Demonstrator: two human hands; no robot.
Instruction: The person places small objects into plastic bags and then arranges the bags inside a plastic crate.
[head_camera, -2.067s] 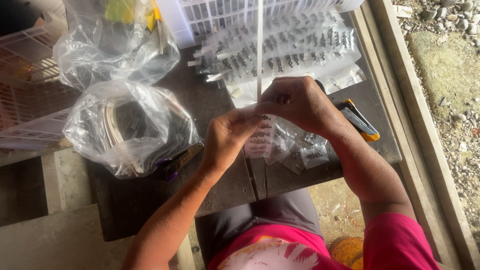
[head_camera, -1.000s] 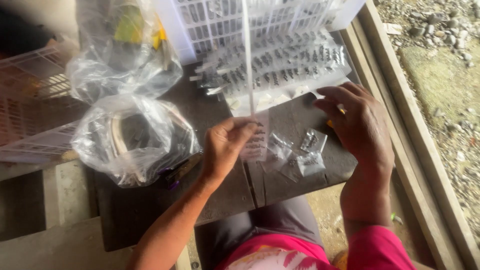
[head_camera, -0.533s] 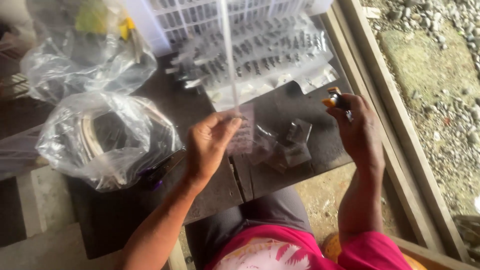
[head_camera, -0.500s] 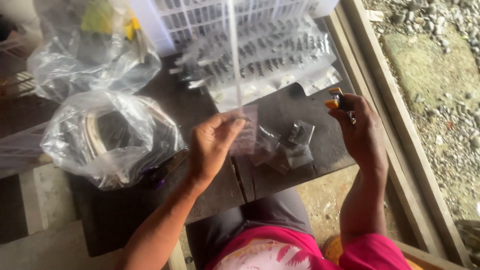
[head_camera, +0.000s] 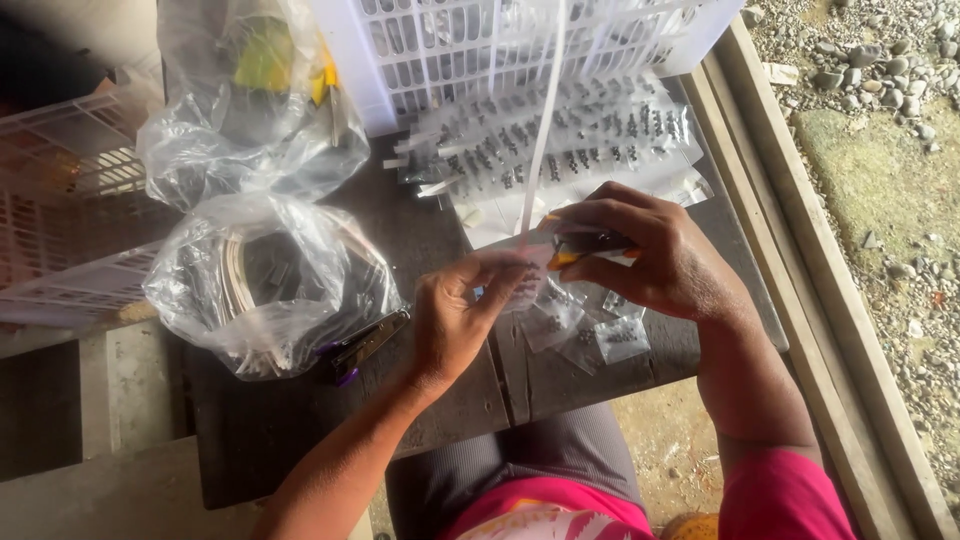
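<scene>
My left hand (head_camera: 455, 325) pinches the lower end of a long strip of small clear packets (head_camera: 541, 130) that rises toward the white crate. My right hand (head_camera: 650, 255) grips an orange-and-black cutter (head_camera: 585, 245), its tip right at the strip just above my left fingers. Several small clear packets (head_camera: 585, 330) holding dark bits lie on the dark wooden table (head_camera: 540, 385) below my hands. More rows of filled packets (head_camera: 560, 135) lie spread out behind them.
A white slotted crate (head_camera: 500, 45) stands at the back. Two clear plastic bags (head_camera: 270, 285) sit at left, the far one (head_camera: 250, 105) holding something yellow. A dark stapler-like tool (head_camera: 365, 345) lies by the near bag. A pale crate (head_camera: 60, 230) is far left; gravel lies right.
My right hand reached right, picked up the orange-and-black cutter and brought it back to the strip. My left hand kept hold of the strip's lower end.
</scene>
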